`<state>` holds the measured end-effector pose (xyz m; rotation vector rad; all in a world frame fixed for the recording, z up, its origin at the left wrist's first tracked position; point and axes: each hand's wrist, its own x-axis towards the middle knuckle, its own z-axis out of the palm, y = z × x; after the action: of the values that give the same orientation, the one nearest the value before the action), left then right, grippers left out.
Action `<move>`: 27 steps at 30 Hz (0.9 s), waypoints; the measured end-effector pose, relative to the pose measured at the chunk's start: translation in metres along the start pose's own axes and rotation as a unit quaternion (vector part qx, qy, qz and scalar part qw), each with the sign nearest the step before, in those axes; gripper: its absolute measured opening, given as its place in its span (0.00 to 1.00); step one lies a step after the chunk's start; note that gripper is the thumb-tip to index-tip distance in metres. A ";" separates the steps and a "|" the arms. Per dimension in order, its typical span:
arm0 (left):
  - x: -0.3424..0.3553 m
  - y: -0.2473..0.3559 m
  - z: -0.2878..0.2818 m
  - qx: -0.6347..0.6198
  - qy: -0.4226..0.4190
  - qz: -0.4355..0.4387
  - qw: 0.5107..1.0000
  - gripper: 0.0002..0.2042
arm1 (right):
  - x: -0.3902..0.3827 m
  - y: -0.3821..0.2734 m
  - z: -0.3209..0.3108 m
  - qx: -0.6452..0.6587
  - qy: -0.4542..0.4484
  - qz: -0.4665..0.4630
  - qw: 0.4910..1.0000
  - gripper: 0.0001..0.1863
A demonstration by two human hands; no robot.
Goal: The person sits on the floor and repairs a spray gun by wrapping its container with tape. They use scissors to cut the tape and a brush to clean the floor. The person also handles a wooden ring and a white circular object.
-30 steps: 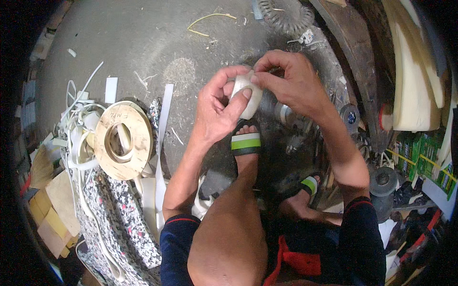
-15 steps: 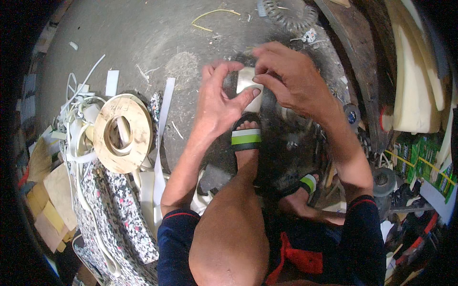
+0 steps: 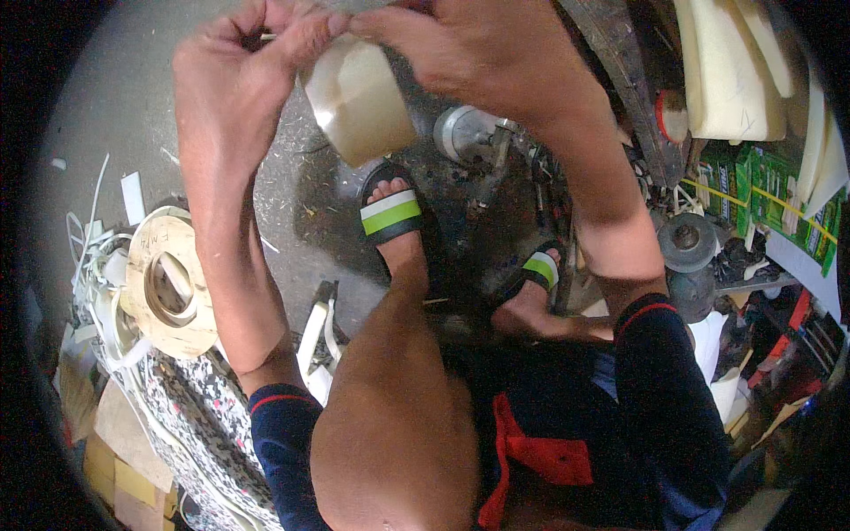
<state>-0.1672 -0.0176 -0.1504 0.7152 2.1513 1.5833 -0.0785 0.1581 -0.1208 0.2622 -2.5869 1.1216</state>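
Observation:
My left hand (image 3: 239, 75) and my right hand (image 3: 482, 62) are raised at the top of the view, thumbs close together. Between them hangs a glossy cream piece (image 3: 363, 106), wide and gently curved, with a bright reflection on its left side. Both hands pinch at its upper end; the fingertips are partly hidden and cut off by the picture's edge. The piece appears above my sandalled foot (image 3: 390, 195). I cannot tell whether it is a bent sheet or the side of a roll.
A round wooden ring (image 3: 150, 301) lies among white strips at the left, beside a speckled foam sheet (image 3: 208, 416). A metal fitting (image 3: 462, 134) lies beyond my feet. Cream foam slabs (image 3: 730, 80), green packages (image 3: 753, 190) and a grey cylindrical part (image 3: 689, 248) crowd the right.
Both hands have risen and shifted left, bringing the cream piece up with them. The thumbs have come together at its top end. The whole view has also shifted.

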 end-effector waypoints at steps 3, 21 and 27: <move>0.010 0.007 0.004 -0.029 0.002 -0.025 0.999 0.10 | -0.022 -0.033 -0.018 0.036 0.107 0.150 0.982 0.27; 0.042 -0.017 0.086 -0.456 -0.082 -0.172 0.869 0.07 | -0.095 0.032 -0.070 -0.109 0.174 -0.017 0.978 0.34; 0.053 -0.047 0.092 -0.428 0.061 -0.204 0.878 0.09 | -0.129 0.037 -0.114 -0.267 0.016 0.158 0.951 0.33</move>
<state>-0.1653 0.0732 -0.2230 -0.1239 1.2836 2.0772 0.0552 0.2728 -0.1171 -0.3008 -2.8423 0.4575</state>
